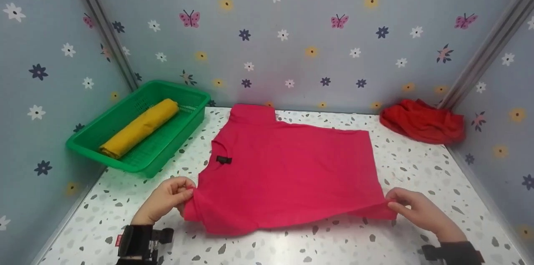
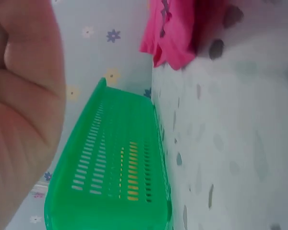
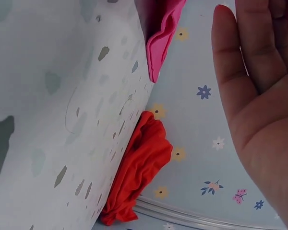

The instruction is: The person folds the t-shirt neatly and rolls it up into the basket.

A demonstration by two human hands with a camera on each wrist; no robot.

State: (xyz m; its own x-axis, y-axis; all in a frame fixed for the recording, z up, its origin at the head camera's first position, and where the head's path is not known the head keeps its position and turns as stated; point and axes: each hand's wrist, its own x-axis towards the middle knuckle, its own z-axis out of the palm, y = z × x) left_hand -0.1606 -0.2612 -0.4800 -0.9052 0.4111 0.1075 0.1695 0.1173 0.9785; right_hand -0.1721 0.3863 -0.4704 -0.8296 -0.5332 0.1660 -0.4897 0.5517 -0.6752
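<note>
A pink T-shirt (image 1: 292, 165) lies sideways on the speckled table, its neckline with a dark label toward the left and its hem toward the right. My left hand (image 1: 169, 198) pinches the near sleeve at the left. At the near hem corner, my right hand (image 1: 421, 208) pinches the cloth between thumb and fingers. The near edge of the shirt is lifted and curves between the two hands. In the left wrist view, part of the shirt (image 2: 175, 38) hangs at the top; the right wrist view shows its folded edge (image 3: 163, 43).
A green basket (image 1: 154, 169) stands at the back left with a rolled yellow cloth (image 1: 142, 128) inside. At the back right, a crumpled red cloth (image 1: 421, 122) lies against the wall. Flowered panels (image 1: 292, 39) enclose the speckled table (image 1: 283, 248) at the back and both sides.
</note>
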